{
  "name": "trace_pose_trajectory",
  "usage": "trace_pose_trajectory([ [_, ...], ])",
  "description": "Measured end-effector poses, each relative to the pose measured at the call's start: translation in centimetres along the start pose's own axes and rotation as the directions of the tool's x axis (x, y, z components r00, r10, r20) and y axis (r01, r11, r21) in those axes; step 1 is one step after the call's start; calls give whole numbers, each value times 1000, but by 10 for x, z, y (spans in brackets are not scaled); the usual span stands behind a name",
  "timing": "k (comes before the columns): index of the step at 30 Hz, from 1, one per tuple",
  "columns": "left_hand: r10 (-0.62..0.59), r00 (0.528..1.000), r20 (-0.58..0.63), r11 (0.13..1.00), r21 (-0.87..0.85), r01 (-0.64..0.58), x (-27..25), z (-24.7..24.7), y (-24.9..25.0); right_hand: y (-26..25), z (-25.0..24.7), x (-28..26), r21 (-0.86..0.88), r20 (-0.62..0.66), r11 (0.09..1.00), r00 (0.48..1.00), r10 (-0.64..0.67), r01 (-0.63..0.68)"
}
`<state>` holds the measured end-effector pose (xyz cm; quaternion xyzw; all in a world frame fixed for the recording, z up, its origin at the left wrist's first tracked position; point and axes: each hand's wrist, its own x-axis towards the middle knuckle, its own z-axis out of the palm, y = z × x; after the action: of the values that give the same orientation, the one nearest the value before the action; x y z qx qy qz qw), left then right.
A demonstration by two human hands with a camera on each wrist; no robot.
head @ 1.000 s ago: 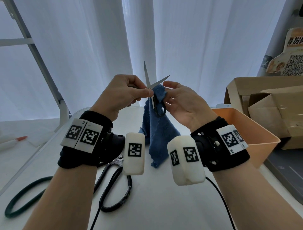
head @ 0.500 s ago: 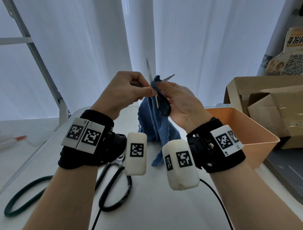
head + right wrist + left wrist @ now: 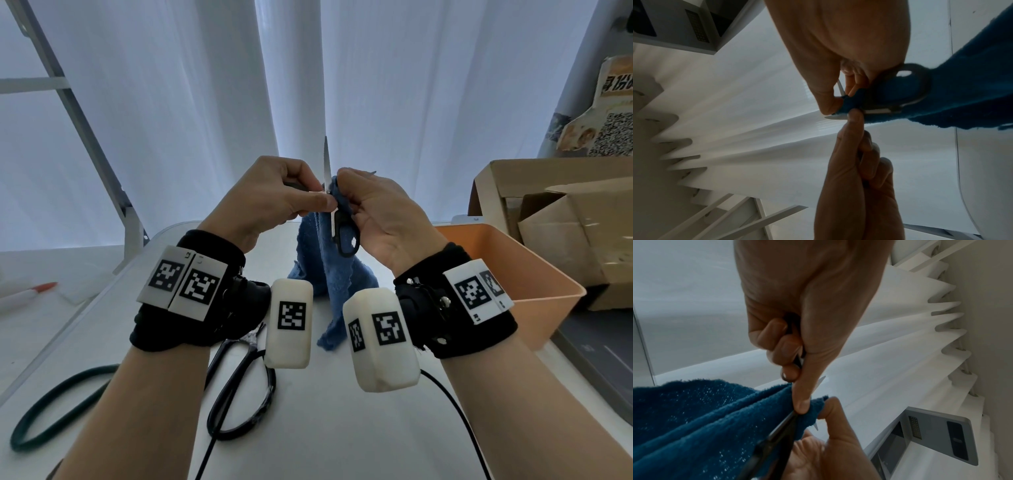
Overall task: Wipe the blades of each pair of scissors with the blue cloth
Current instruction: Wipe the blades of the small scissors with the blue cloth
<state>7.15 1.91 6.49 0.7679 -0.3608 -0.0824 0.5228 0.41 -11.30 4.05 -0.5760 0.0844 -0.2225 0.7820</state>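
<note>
Nearest on the white tabletop [image 3: 342, 428]: large black-handled scissors [image 3: 239, 387] lying flat, blades partly under the left wristband, and a dark green loop of cord [image 3: 51, 407] further left. A black cable [image 3: 459, 414] runs off the right wrist.

Above the tabletop, both hands are raised at centre. Left hand [image 3: 270, 198] has its fingers curled into a fist round one handle of the small black-handled scissors [image 3: 342, 233], thumb pressed forward against the blue cloth [image 3: 329, 270] near the pivot. Left wrist view shows that thumb tip touching the cloth, with a blade tip poking out beside it.

Right hand [image 3: 380, 212] pinches a fold of blue cloth around the second blade, thumb and fingers closed on it; only the tip of that blade shows past the cloth. The other blade points straight up, bare. The scissors are open, with one black handle loop hanging below the hands. The rest of the cloth drapes down, its lower end near or on the tabletop; can't tell which.

Right of the hands: orange bin [image 3: 534, 274] on the tabletop edge. Behind it, cardboard boxes [image 3: 565, 219]. Far left, a red-tipped pen [image 3: 30, 291] on a separate white surface. White curtains [image 3: 394, 85] at the back.
</note>
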Motion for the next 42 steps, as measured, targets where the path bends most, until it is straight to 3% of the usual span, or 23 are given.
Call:
trace_pose_trajectory([
  [9, 8, 999, -42, 999, -30, -9, 0, -5, 1, 2, -1, 4, 189, 40, 982, 999, 21, -28],
  [22, -7, 998, -58, 997, -82, 2, 0, -8, 1, -2, -3, 3, 201, 115, 979, 993, 6, -29],
  [31, -5, 998, -62, 992, -125, -3, 0, -10, 2, -1, 1, 3, 264, 107, 964, 994, -25, -5],
  [42, -12, 998, -59, 998, -58, 8, 3, -7, -2, -5, -1, -1, 234, 67, 972, 998, -19, 3],
])
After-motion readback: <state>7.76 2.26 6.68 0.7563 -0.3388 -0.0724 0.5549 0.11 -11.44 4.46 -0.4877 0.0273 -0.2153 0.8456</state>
